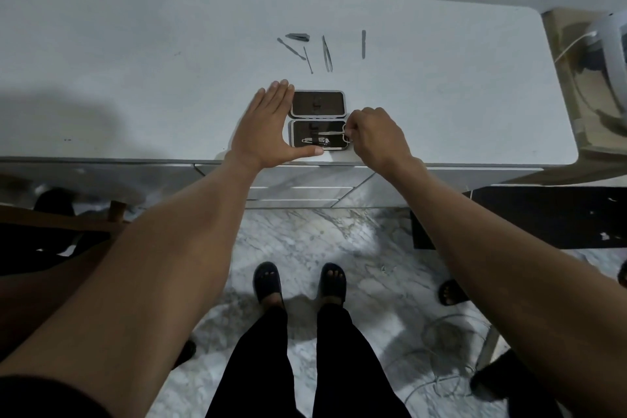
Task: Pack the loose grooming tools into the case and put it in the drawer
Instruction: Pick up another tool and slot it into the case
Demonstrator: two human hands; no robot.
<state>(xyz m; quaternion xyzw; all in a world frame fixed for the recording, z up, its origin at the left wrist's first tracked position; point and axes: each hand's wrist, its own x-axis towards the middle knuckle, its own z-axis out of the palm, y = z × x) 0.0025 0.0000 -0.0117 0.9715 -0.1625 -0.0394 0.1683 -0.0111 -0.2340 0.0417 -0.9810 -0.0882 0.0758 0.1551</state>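
A small dark case (318, 104) lies open near the front edge of the white countertop (135, 78), its two halves side by side. My left hand (268, 127) rests flat against the case's left side, thumb along its front edge. My right hand (376, 134) pinches small scissors (334, 133) by their loop handle over the near half, where a nail clipper (315, 140) sits under a strap. Farther back lie loose tools: a second clipper (298, 36), a cuticle pusher (291, 48), a thin pick (308, 59), tweezers (327, 54) and a nail file (363, 43).
Drawer fronts (298, 181) run below the countertop edge, all closed. A white appliance with a cable (607, 44) stands at the right. A dark mat (543, 214) and loose cables lie on the marble floor. Other people's feet show at the edges.
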